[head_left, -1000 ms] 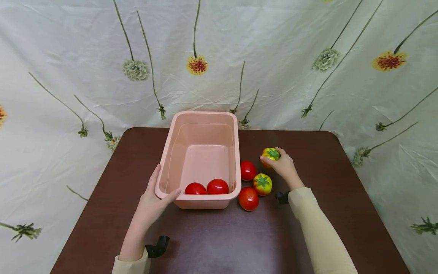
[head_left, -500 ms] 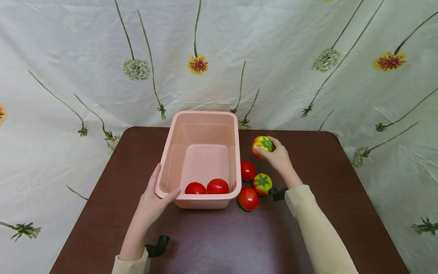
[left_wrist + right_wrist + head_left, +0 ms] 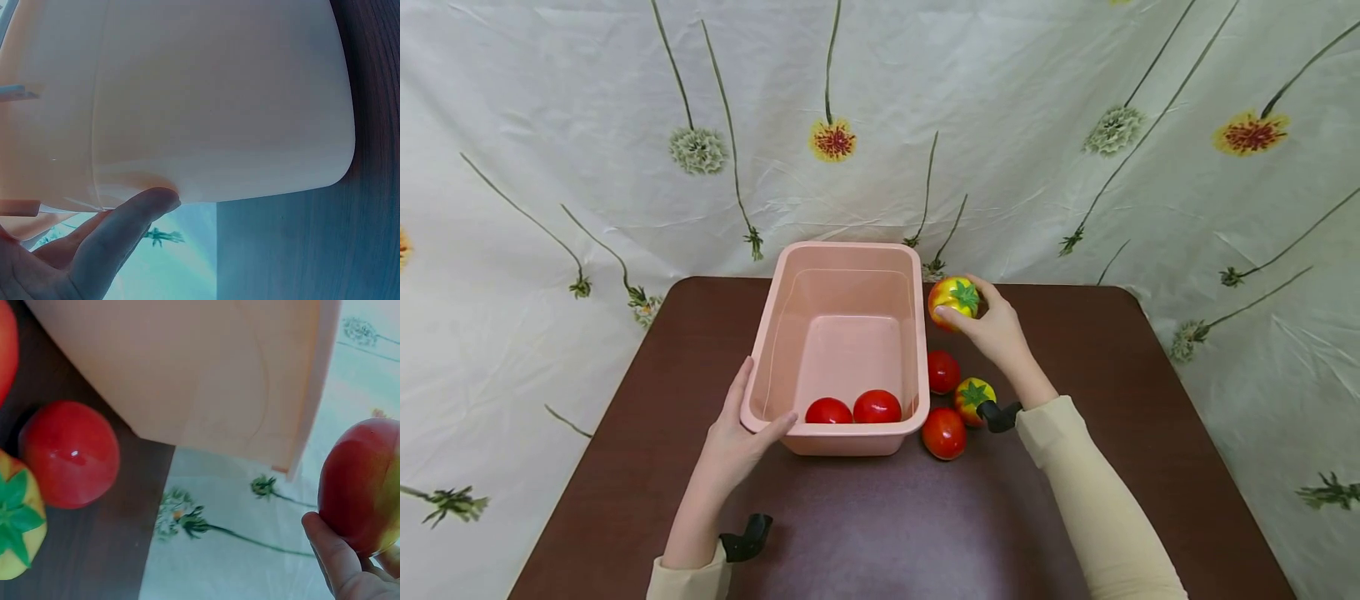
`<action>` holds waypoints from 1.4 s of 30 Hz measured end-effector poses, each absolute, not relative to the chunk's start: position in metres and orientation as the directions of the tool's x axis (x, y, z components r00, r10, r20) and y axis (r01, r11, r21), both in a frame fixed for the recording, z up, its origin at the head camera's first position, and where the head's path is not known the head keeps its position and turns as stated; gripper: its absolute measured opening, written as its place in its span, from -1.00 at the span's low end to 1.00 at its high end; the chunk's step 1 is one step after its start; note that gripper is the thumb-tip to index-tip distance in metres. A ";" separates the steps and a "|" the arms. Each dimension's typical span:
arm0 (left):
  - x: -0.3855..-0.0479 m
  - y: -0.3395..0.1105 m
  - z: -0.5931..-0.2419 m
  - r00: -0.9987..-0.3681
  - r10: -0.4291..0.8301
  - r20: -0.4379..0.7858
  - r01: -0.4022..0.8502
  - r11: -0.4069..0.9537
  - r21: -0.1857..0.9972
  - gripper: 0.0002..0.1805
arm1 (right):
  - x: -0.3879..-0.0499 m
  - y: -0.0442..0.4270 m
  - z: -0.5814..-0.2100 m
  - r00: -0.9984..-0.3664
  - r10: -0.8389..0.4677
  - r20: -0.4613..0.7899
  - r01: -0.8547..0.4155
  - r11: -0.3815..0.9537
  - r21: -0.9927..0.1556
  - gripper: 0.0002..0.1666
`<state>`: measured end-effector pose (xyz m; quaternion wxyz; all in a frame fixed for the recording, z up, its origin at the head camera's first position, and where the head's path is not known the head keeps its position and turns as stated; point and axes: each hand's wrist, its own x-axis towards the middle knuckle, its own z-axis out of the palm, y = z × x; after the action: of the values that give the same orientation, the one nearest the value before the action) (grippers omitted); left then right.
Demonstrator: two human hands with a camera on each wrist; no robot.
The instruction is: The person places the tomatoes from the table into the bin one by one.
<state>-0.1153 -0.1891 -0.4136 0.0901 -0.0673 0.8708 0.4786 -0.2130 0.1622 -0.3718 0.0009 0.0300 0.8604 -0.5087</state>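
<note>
My right hand [image 3: 1000, 333] grips a yellow-and-red tomato [image 3: 953, 302] with a green leafy top, between thumb and fingers. It is raised beside the far right side of a pink plastic bin [image 3: 763, 333]. In the right wrist view the same tomato [image 3: 359, 487] shows its red side. The left hand [image 3: 733, 446] holds the bin at its near left corner; a finger [image 3: 128, 231] touches the outer wall in the left wrist view. Inside the bin, at the near end, lie two red tomatoes [image 3: 877, 407].
Right of the bin, on the dark brown table [image 3: 865, 525], are a red tomato [image 3: 943, 372], another red one [image 3: 943, 433] and a yellow-green one [image 3: 973, 398], partly covered by the black wrist mount [image 3: 998, 417]. A flowered cloth [image 3: 1022, 150] hangs behind.
My right hand has lifted the yellow-and-red tomato and carried it left and away from me, towards the bin's far right side. The left hand and the bin stay where they were.
</note>
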 end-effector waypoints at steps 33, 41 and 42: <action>-0.115 -0.189 -0.413 -0.979 -0.025 -0.200 -0.181 0.546 0.818 0.12 | -0.209 0.097 -0.357 -0.964 -0.254 0.080 -0.216 0.571 -0.792 -0.05; -0.116 -0.190 -0.413 -0.977 -0.028 -0.213 -0.193 0.544 0.817 0.13 | -0.205 0.088 -0.360 -0.939 -0.337 0.073 -0.260 0.555 -0.790 -0.08; -0.116 -0.190 -0.414 -0.977 -0.028 -0.212 -0.193 0.543 0.817 0.13 | -0.205 0.087 -0.361 -0.935 -0.347 0.075 -0.270 0.558 -0.785 -0.09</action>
<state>-0.1156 -0.1896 -0.4136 0.0872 -0.0633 0.8741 0.4737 -0.2054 0.0868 -0.3608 0.0439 -0.1748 0.8814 -0.4366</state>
